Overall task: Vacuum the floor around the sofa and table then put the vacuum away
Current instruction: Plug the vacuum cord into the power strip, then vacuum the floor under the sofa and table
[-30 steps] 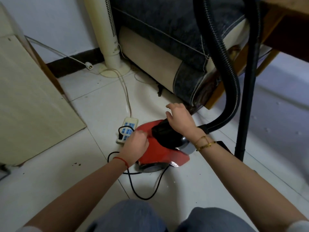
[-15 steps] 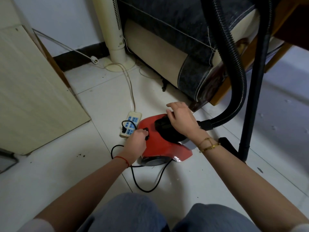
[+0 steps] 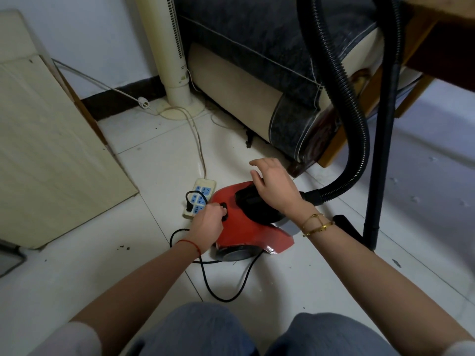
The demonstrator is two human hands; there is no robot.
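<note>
A red canister vacuum (image 3: 246, 232) sits on the white tiled floor in front of my knees. My left hand (image 3: 208, 224) rests on its left side, with fingertips on a black button (image 3: 223, 210). My right hand (image 3: 275, 186) lies flat on the black top handle (image 3: 257, 206), fingers spread and partly lifted. The ribbed black hose (image 3: 341, 98) curves up from the vacuum's right end. A straight black wand (image 3: 380, 140) stands upright beside it. The vacuum's black cord (image 3: 226, 291) loops on the floor and plugs into a power strip (image 3: 199, 197). The dark sofa (image 3: 257, 47) is behind.
A white tower fan (image 3: 169, 52) stands by the wall, its cord running to the power strip. A pale wooden panel (image 3: 51, 150) leans at the left. A wooden table (image 3: 442, 34) overhangs the upper right. Small dark crumbs lie on the tiles.
My left hand slid from the vacuum's top to the black button on its left side. My right hand loosened on the handle, its fingers now lifting. The view shifted slightly.
</note>
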